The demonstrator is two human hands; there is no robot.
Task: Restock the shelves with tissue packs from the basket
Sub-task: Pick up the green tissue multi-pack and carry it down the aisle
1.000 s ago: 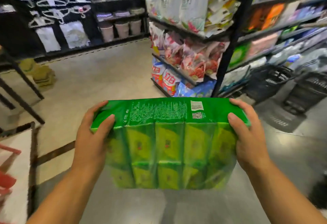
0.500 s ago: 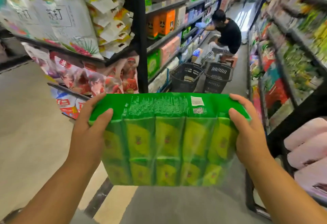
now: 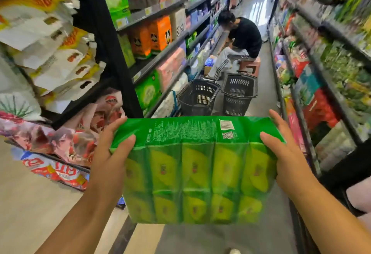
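Holding the green tissue pack (image 3: 192, 173) crosswise in the aisle

Both hands are clamped on it, left hand (image 3: 108, 163) on the left end and right hand (image 3: 289, 165) on the right end. So its long axis runs straight across the aisle, out in front of the person. Neither hand's closer, it's an even split. The shelves (image 3: 160, 59) with similar green stuff sit far-left, so I'd guess a swing that way. Pack's in clear green wrap: two rows of five yellowish packets, barcode on top. Two dark baskets (image 3: 197, 97) stand further down.
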